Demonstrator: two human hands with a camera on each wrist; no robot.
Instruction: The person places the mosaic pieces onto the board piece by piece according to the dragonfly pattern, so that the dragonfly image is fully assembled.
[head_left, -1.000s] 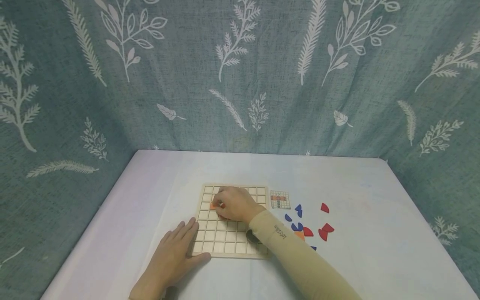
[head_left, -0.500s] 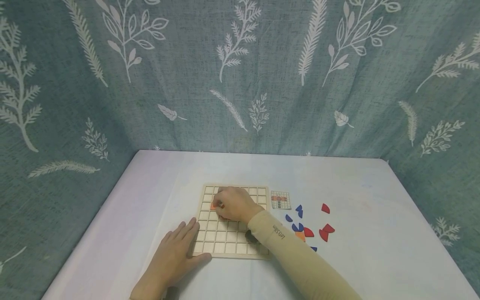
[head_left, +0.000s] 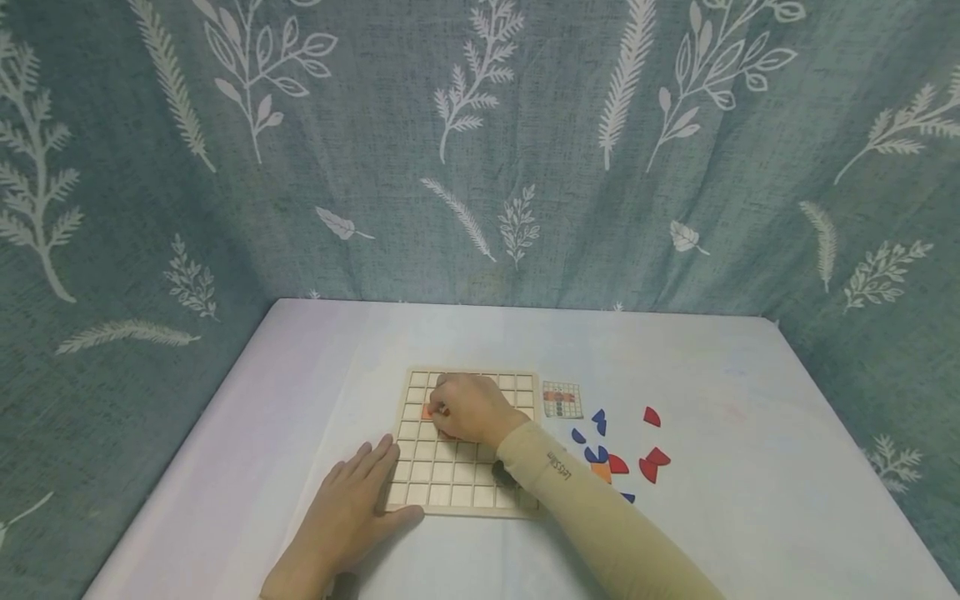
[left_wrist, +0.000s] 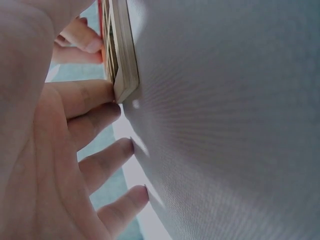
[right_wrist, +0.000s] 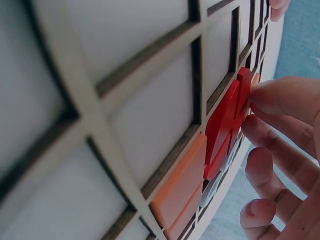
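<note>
On the table lies a wooden grid board (head_left: 442, 493) with square cells. My left hand (head_left: 341, 508) rests at its near left corner, fingers spread, fingertips touching the board's left edge and the tablecloth. Over the board's upper left part, my right hand (head_left: 472, 408) pinches a small red piece (right_wrist: 243, 90) between thumb and forefinger, at a cell. Beside it in the right wrist view, more red pieces (right_wrist: 220, 127) and orange pieces (right_wrist: 180, 187) sit in cells. An orange piece (head_left: 427, 412) shows left of the fingertips in the head view. The right hand hides other cells.
A small pattern card (head_left: 562, 400) lies right of the board. Beyond the right forearm are scattered blue pieces (head_left: 597, 454), red pieces (head_left: 651, 417) and an orange piece (head_left: 601, 472). A leaf-patterned curtain (head_left: 480, 208) surrounds the table.
The right fingertips have shifted very slightly to the right over the same cell area. The left hand stays at the board's corner, and the loose pieces lie as before.
</note>
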